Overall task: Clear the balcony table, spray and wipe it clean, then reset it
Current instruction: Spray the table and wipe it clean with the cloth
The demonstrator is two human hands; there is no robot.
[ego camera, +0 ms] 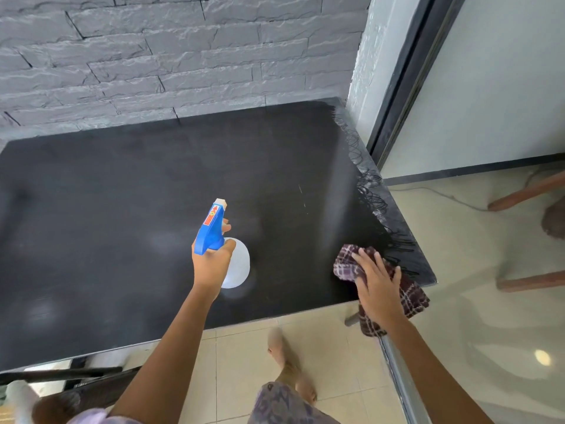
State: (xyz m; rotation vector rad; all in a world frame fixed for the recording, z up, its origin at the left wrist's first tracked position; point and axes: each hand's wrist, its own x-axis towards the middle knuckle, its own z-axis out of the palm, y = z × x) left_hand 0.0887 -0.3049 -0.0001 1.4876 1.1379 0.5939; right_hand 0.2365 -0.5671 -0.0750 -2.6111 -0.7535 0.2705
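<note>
While faint pale patches show on the matt black rectangular tabletop [91, 209] out to the left of the left hand [212, 264], I cannot tell whether they are spray mist or only reflections. That hand is curled round the neck of a spray bottle with a blue plastic trigger head and a translucent white body [215, 231]. One fingertip shows at the front by the trigger, and the nozzle points away from the person over the middle of the top. The bottle appears to be held just above the surface rather than standing on it. To the right of it, well apart, the right hand [377, 286] lies flat with its fingers spread, pressing down on a crumpled maroon-and-white checked cloth [412, 296]. The cloth sits at the near right corner of the table, and part of it hangs past the near edge below the wrist. Beyond the right hand, dark scribbled scratches run along the table's right rim. The task seems to be at the spray-and-wipe stage, with the reset not yet begun. The next move probably calls for squeezing the trigger over the unwiped middle. The flat palm would then sweep the cloth leftward from the corner, pressing evenly so that the cloth does not slip off the edge.
</note>
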